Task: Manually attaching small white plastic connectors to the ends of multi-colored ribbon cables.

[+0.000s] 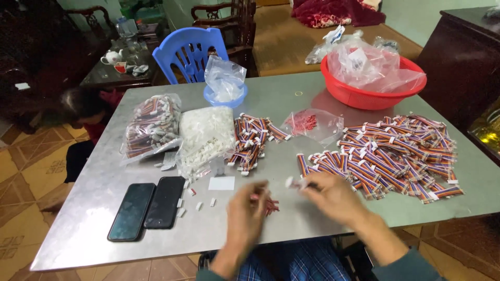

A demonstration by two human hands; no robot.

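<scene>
Right hand point(333, 195) pinched shut on a cable point(298, 183), white plug poking out toward the left; blurred, so grip hard to read finely. Left hand point(247, 211) curled over a small heap of red pins point(268, 204) on the table point(94, 208); blurred too, so cannot tell whether anything sits between the fingertips. Just beyond the left hand, a white card point(221, 183) and loose white plugs point(198, 203) scattered on bare metal. To the right, a big pile of cables point(396, 156); further out a smaller bundle point(252, 140), a bag of red pins point(311, 125), bags of plugs point(205, 138) and cables point(152, 125). Two phones point(148, 208) at the left, near the table's front edge. Red basin point(364, 96) at the far side.

Likely trouble: pins lying close to the front edge, easily swept off by a sleeve or wrist and lost on the floor; a hurried, fumbled pinch dropping a pin or seating it crooked in the plug; loose plugs getting knocked under the phones; cable tails snagging the big pile and dragging neighbours along
</scene>
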